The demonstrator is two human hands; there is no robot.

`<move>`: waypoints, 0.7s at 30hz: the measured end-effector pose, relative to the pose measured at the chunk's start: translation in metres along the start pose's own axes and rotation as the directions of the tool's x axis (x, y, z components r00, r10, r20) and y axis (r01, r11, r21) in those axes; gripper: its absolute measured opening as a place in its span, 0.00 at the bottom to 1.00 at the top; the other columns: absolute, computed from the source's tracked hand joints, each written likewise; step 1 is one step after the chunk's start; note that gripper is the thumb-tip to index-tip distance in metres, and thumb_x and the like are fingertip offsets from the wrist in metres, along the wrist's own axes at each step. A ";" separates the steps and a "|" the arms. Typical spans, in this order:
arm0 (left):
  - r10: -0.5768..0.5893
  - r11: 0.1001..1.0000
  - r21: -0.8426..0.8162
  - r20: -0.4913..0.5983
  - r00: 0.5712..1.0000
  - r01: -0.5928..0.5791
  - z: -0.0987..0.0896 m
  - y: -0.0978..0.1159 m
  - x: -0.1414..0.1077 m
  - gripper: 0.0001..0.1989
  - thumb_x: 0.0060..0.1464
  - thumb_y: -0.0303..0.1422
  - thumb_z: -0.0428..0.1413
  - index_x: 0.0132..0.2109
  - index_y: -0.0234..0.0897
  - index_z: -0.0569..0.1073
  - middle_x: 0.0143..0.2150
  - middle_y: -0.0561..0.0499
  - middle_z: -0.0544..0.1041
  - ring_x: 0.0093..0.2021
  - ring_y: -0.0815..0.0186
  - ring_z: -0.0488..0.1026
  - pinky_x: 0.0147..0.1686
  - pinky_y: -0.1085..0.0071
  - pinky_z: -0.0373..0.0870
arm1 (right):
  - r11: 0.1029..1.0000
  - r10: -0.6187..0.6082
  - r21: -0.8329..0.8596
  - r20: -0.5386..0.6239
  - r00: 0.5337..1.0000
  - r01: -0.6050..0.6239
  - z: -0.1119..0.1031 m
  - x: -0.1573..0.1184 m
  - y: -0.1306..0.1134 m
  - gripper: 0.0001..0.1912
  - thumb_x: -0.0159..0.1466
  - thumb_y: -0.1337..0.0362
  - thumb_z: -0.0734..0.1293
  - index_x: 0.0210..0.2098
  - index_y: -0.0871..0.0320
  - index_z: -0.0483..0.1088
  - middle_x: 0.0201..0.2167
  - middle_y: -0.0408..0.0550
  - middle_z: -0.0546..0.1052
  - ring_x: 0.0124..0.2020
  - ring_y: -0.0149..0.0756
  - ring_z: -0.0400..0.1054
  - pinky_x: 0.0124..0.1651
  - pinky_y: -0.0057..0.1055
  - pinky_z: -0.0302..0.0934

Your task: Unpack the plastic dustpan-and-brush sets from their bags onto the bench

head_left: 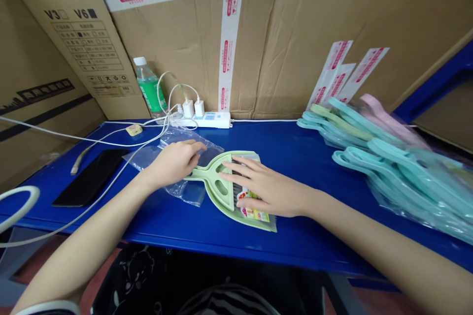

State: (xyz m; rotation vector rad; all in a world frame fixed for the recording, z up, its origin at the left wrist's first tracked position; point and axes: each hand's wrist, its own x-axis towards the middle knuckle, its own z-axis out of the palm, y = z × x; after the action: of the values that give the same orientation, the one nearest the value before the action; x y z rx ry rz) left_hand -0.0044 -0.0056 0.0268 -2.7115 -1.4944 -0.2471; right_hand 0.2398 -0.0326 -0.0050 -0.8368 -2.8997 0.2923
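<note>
A pale green dustpan [210, 188] lies on the blue table with a matching small hand brush [221, 187] nested in it, dark bristles toward the right. A colourful printed label [254, 214] shows at the bristles. My left hand [176, 160] is curled at the handle end, fingers bent around it; the tip of the handle is hidden. Flat across the bristles and the pan rests my right hand [271, 188], its fingers spread. Under and behind the handle lies a clear plastic bag [190, 194].
Bagged turquoise, green and pink dustpan sets [402, 167] are piled at the right. A white power strip [218, 119], a green-labelled bottle [151, 89] and loose cables stand along the back. A black phone-like slab [90, 177] lies left. Cardboard boxes [185, 49] wall the rear.
</note>
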 end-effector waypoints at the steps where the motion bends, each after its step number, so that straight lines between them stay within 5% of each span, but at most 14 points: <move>1: -0.014 1.000 0.021 0.023 1.000 0.013 0.001 0.000 0.000 0.18 0.58 0.26 0.44 0.51 0.34 0.72 0.50 0.43 0.78 0.47 0.56 0.76 0.47 0.58 0.72 | 1.000 -0.002 0.000 -0.007 1.000 0.002 0.000 0.000 0.000 0.31 0.68 0.52 0.61 0.67 0.58 0.56 0.69 0.57 0.54 0.69 0.57 0.41 0.65 0.56 0.48; 10: -0.041 0.986 0.166 0.210 0.977 0.006 -0.004 0.004 -0.003 0.16 0.62 0.32 0.43 0.47 0.36 0.73 0.43 0.45 0.79 0.41 0.58 0.77 0.39 0.64 0.72 | 0.998 -0.046 0.033 -0.078 0.996 0.048 -0.004 -0.003 0.003 0.27 0.69 0.53 0.59 0.64 0.57 0.61 0.65 0.57 0.61 0.69 0.54 0.44 0.66 0.56 0.46; 21: 0.026 0.993 0.113 0.124 0.992 -0.040 -0.001 0.007 -0.004 0.16 0.62 0.31 0.43 0.47 0.37 0.74 0.41 0.47 0.78 0.37 0.61 0.77 0.36 0.66 0.72 | 0.998 -0.015 0.066 0.011 1.000 0.014 -0.001 -0.002 -0.006 0.27 0.68 0.51 0.60 0.62 0.56 0.63 0.68 0.56 0.56 0.70 0.55 0.39 0.66 0.57 0.45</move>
State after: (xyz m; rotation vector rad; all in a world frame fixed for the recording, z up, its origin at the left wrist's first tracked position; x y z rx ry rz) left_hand -0.0005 -0.0128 0.0271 -2.7009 -1.4418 0.0067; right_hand 0.2382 -0.0382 -0.0027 -0.8055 -2.8878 0.3908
